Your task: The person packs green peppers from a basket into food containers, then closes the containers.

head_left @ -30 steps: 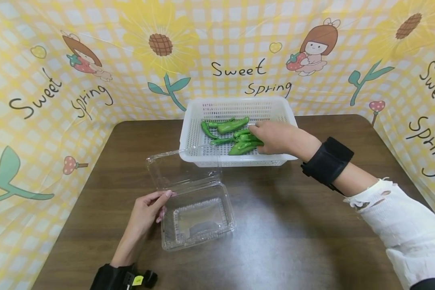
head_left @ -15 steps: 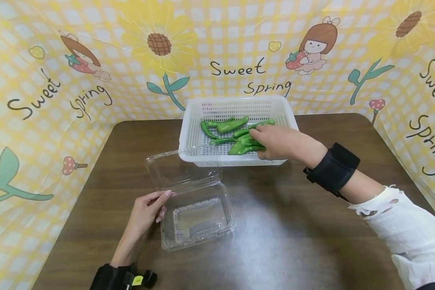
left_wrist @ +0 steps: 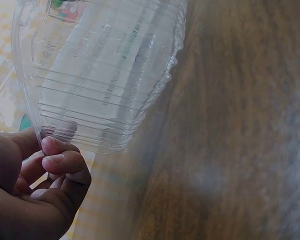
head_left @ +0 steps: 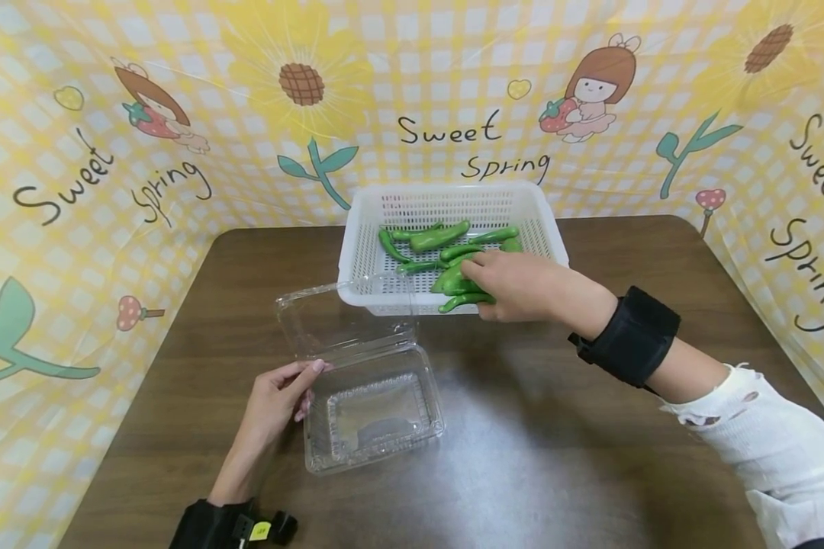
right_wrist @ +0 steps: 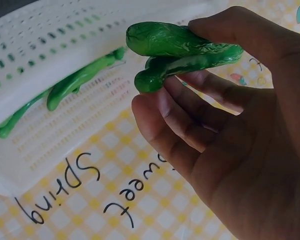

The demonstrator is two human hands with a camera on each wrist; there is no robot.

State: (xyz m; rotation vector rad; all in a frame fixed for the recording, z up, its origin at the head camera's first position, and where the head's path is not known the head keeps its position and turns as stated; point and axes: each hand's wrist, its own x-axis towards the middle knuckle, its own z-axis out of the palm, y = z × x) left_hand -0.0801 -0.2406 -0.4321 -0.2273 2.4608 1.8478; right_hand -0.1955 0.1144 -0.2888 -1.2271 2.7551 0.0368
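Note:
Thumb and fingers of my right hand (head_left: 525, 286) pinch a small bunch of green peppers (right_wrist: 160, 39) over the front rim of a white perforated basket (head_left: 352, 263). In the right wrist view the thumb lies on top of the peppers and the fingers are below. Several more green peppers (head_left: 441, 236) lie in the basket. My left hand (head_left: 275, 400) pinches the left edge of a clear plastic clamshell container (head_left: 378, 415), near its hinge. The container's lid (head_left: 346, 316) stands raised and overlaps the basket's front left corner in the head view.
Both things stand on a brown wooden table (head_left: 556, 442), the basket at the back and the container in front of it to the left. A yellow checked cloth (head_left: 412, 84) with printed flowers and lettering lines the back and sides. Black bands (head_left: 628, 335) wrap both wrists.
My right hand has drawn toward the basket's front rim, bringing the green peppers along. Peppers at the basket's right have come into sight behind it. The left hand and container have stayed put.

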